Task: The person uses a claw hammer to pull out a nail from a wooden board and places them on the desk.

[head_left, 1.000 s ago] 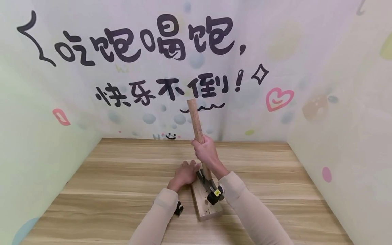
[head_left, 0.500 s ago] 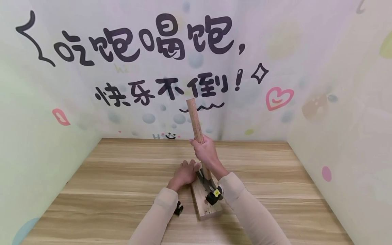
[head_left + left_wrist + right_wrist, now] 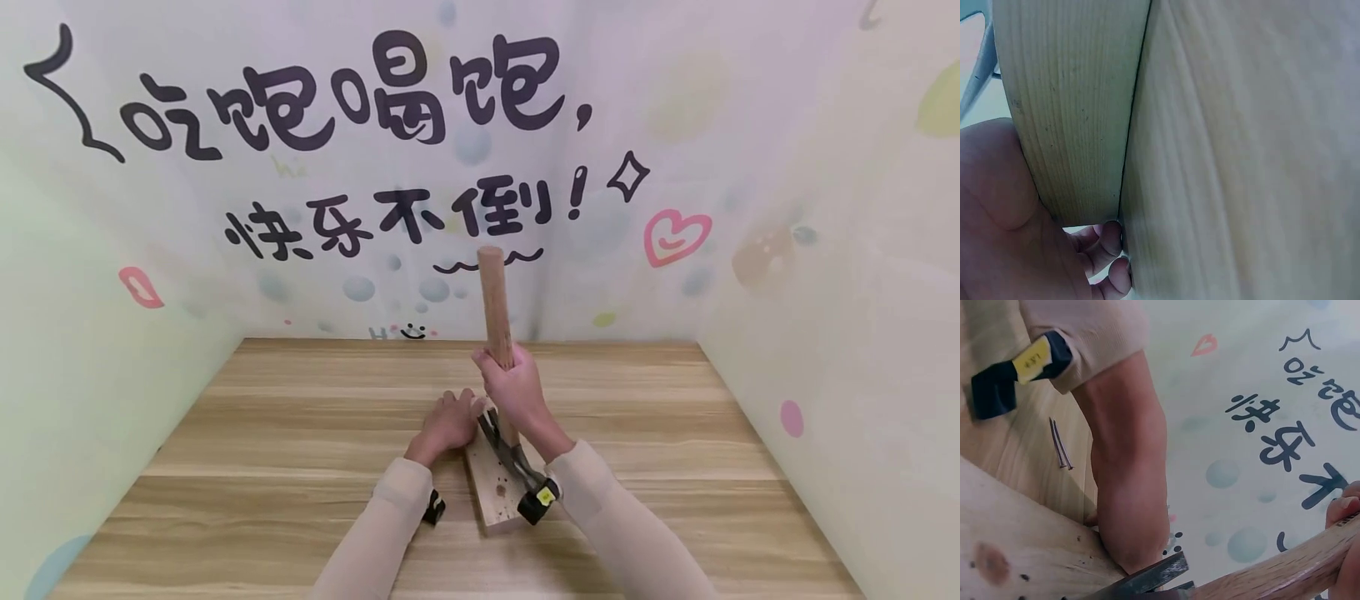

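A claw hammer (image 3: 495,304) with a wooden handle stands almost upright in the head view, its metal head down over a thick wooden board (image 3: 495,504). My right hand (image 3: 517,392) grips the handle about midway. At the board's far end, my left hand (image 3: 450,421) holds the wood; in the left wrist view its fingers (image 3: 1104,247) curl round the end. The right wrist view shows the dark claw (image 3: 1147,578) close above the board, which has several small dark holes and a brown knot (image 3: 991,564). Whether a nail sits in the claw is hidden.
Two loose nails (image 3: 1060,445) lie on the tabletop beside the board, in the right wrist view. The wood-grain table (image 3: 300,433) is bounded by a printed back wall (image 3: 570,283) and side walls. Each wrist carries a black camera strap.
The hammer handle has swung to the right and leans less to the left. My right hand has moved with it, rightward and slightly toward me. The left hand keeps its place on the board.
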### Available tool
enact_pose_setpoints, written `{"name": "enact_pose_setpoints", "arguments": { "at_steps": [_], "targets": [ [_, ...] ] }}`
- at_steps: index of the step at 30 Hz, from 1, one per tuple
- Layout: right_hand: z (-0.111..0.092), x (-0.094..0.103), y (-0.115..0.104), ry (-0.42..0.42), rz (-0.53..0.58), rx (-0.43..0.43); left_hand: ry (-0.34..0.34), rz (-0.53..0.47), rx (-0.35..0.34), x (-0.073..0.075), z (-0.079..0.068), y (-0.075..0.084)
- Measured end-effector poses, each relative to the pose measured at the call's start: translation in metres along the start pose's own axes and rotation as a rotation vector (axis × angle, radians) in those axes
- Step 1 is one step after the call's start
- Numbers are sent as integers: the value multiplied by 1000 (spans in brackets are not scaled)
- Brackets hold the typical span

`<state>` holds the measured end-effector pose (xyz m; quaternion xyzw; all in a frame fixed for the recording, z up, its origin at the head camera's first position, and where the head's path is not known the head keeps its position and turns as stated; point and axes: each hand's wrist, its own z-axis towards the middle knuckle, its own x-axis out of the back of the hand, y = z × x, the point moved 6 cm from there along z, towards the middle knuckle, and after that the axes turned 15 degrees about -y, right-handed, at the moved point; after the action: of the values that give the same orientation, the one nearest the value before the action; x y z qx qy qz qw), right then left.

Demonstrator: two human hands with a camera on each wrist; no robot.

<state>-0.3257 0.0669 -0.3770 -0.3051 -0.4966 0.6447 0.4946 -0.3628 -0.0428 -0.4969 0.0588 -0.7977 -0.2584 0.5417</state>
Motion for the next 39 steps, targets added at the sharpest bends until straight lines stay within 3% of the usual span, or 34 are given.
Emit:
{"name": "enact_pose_setpoints", "arguments": {
  "at_steps": [5, 10, 28, 33, 39],
  "targets": [
    [-23, 1, -11, 13, 2, 113, -10, -9, 6, -1, 1, -3],
    [-34, 2, -15, 8, 62, 178, 11, -6, -6, 1, -3, -2],
    [-42, 4, -22, 6, 146, 260, 26, 8, -12, 4, -6, 1],
    [-43, 7, -27, 30, 149, 272, 43, 27, -13, 4, -6, 1],
    [-44, 8, -29, -9, 132, 271, 86, 30, -22, 5, -10, 3]
  ]
}}
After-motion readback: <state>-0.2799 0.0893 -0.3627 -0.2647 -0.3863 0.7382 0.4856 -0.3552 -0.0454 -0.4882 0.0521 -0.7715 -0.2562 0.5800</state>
